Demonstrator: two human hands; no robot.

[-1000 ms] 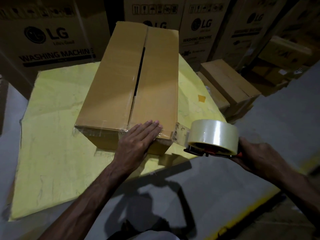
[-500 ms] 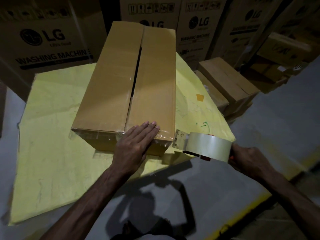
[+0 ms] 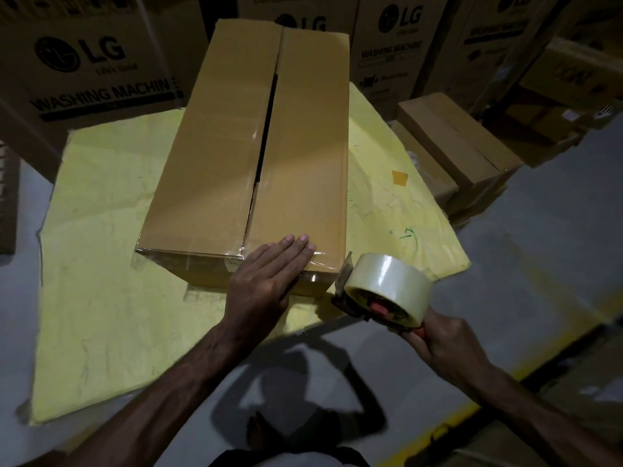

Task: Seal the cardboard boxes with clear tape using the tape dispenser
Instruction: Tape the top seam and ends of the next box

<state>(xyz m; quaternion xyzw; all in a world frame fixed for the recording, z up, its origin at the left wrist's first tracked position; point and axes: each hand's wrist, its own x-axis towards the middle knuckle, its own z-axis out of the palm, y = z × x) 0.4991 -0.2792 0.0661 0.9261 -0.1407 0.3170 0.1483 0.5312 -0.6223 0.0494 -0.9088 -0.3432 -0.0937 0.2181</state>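
Left hand (image 3: pixel 266 281) is lying flat, fingers straight, pressing the near edge of the one cardboard box (image 3: pixel 242 156) on the yellow sheet (image 3: pixel 101 264); right hand (image 3: pixel 441 345) is gripping the single tape dispenser (image 3: pixel 384 288) just right of it

1. The left hand (image 3: pixel 266 284) is seen bare, and short, trimmed nails are shown on its fingertips (image 3: pixel 304 238).
2. The left forearm (image 3: pixel 151 409) is seen uncovered from the wrist to the lower frame edge.
3. The right hand (image 3: pixel 445 345) is likewise seen bare; its nails cannot be made out.
4. The right forearm (image 3: pixel 539 399) is shown uncovered as far as the lower right corner.
5. A dark cloth garment (image 3: pixel 290 458), its kind not to be told, is glimpsed at the bottom edge.
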